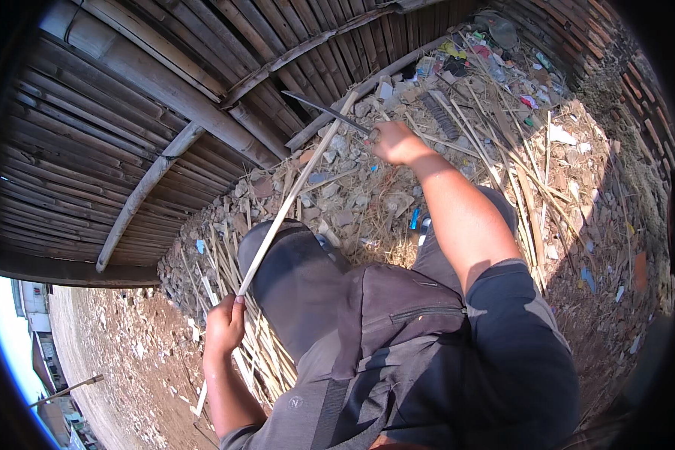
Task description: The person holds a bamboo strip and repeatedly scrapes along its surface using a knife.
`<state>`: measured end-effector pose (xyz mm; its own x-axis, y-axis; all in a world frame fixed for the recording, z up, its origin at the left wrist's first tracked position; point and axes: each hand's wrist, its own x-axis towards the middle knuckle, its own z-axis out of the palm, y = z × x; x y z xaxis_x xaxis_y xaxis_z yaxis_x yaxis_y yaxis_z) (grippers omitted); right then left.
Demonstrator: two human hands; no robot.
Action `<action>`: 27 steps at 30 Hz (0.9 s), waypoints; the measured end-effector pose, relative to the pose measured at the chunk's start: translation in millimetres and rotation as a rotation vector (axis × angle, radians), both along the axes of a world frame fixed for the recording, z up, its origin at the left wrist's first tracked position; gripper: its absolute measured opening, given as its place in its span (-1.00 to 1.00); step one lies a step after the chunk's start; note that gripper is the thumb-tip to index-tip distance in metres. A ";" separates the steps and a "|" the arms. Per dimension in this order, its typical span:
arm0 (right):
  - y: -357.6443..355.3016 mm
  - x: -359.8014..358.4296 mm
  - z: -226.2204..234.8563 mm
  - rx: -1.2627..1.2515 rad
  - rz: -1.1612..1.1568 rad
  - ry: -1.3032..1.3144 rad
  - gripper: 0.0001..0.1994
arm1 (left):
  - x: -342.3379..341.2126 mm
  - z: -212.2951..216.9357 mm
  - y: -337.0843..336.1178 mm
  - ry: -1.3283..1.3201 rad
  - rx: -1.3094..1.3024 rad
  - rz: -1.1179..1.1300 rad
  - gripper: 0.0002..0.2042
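My left hand [225, 327] is closed round the near end of a long pale bamboo strip [289, 201]. The strip slants up and away across my bent left knee. In my closed right hand [399, 142] is a long-bladed knife [315, 106], its blade pointing to the far left. Blade and strip cross near the strip's far end; I cannot tell whether the edge has entered the bamboo. Beside my left leg lies a pile of similar pale strips [266, 352], partly hidden by the knee and my left forearm.
A bamboo slat wall [112, 142] with poles rises on the left and far side. More loose strips [529, 202] lie on rubble at the right. Litter [495, 64] is heaped at the back, near a brick wall [649, 112]. A dark bag [405, 307] hangs across my front.
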<state>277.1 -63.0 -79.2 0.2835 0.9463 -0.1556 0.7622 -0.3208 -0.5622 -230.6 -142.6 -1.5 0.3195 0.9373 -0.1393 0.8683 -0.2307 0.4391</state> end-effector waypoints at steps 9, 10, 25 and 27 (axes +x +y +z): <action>-28.7 -85.8 54.7 0.037 0.544 -0.205 -0.53 | 26.2 -5.3 -10.6 -0.057 0.040 0.050 -0.66; -29.2 -90.2 55.9 0.018 0.569 -0.209 -0.58 | 22.0 -3.2 -11.3 -0.097 0.021 0.042 -0.66; -4.4 -53.6 12.7 0.026 0.013 0.088 -0.40 | 12.8 -13.6 -7.4 -0.193 -0.195 0.061 -0.57; 2.3 -23.6 -0.6 -0.042 -0.088 0.055 -0.40 | 3.7 -13.4 -8.0 -0.142 -0.271 0.147 -0.56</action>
<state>253.5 -60.7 -79.7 0.3547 0.9105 -0.2126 0.6985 -0.4092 -0.5871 -226.9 -150.6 -14.9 0.2180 0.9098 -0.3530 0.8092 0.0337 0.5866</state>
